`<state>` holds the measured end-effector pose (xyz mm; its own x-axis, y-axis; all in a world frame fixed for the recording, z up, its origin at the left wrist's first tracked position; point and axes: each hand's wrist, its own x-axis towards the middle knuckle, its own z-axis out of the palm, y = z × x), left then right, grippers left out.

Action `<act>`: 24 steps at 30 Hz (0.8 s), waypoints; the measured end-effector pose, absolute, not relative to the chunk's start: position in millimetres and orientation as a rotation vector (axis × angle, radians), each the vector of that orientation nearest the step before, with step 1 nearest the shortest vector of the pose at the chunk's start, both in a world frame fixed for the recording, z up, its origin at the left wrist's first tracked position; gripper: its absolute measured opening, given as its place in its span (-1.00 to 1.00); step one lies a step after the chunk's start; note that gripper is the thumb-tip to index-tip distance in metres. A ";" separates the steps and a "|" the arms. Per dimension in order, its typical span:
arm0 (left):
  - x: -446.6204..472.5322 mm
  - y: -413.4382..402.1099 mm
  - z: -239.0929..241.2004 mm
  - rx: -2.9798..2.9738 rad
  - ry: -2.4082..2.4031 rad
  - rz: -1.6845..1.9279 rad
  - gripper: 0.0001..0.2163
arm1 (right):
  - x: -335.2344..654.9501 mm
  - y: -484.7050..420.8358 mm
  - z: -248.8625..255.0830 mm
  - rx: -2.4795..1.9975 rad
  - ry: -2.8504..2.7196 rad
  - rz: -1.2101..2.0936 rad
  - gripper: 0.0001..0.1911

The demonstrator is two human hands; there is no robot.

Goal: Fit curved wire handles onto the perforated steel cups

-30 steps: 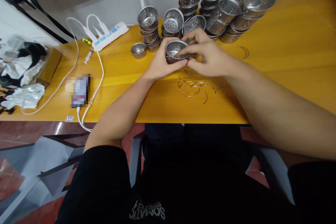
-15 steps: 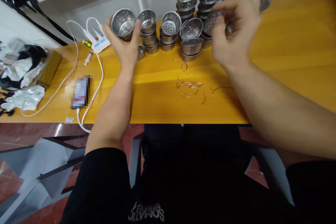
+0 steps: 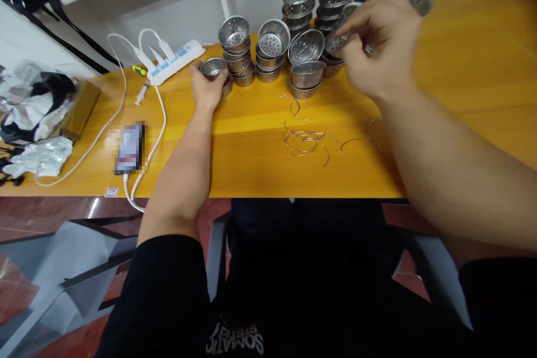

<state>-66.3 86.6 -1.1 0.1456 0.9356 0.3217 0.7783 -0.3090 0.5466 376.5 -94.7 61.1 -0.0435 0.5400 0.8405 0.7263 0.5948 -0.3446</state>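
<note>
My left hand [image 3: 207, 89] grips a small perforated steel cup [image 3: 213, 66] by its sides, and the cup rests on another one at the left end of the row. Beside it stands a stack of perforated cups [image 3: 237, 59], then a second stack [image 3: 271, 56]. Above the table's right half, my right hand [image 3: 381, 47] is raised with thumb and forefinger curled together. What it pinches, if anything, I cannot make out. Behind and left of that hand are further cups, partly hidden by it. Thin bent wires [image 3: 308, 137] lie on the tabletop in front of the stacks.
A power strip [image 3: 178, 61] with white cables lies at the back left. In front of it are a syringe [image 3: 142, 93] and a blurred-out phone [image 3: 130, 148]. Plastic bags [image 3: 39, 156] and a cardboard box [image 3: 84, 106] occupy the left end. Taller stacks [image 3: 300, 0] stand behind.
My left hand has lowered its cup onto the small cup at the left end of the row. The right hand has shifted slightly right and down, still curled.
</note>
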 end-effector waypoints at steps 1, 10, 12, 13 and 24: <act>-66.5 85.6 -0.6 2.148 1.681 0.934 0.06 | 375.1 -96.3 62.0 -1.103 -1.743 -0.190 -0.85; -65.3 80.2 -2.3 1.963 1.572 1.166 0.04 | 376.1 -89.3 42.1 -1.212 -2.282 0.206 -0.64; -68.2 83.7 -5.0 2.029 1.590 1.092 0.02 | 374.8 -85.7 36.5 -1.215 -2.328 0.204 -0.74; -69.8 86.7 -7.1 2.061 1.578 1.075 0.01 | 373.9 -84.3 34.7 -1.216 -2.333 0.197 -0.77; -65.3 76.0 -4.7 2.043 1.493 1.248 -0.29 | 364.6 -88.8 33.8 -1.277 -2.249 0.184 -0.63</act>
<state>-65.3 76.0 -4.7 0.0726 0.8861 0.4577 0.6076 -0.4032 0.6842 364.6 -88.8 33.8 -0.4035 0.8288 0.3877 0.7545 0.5411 -0.3713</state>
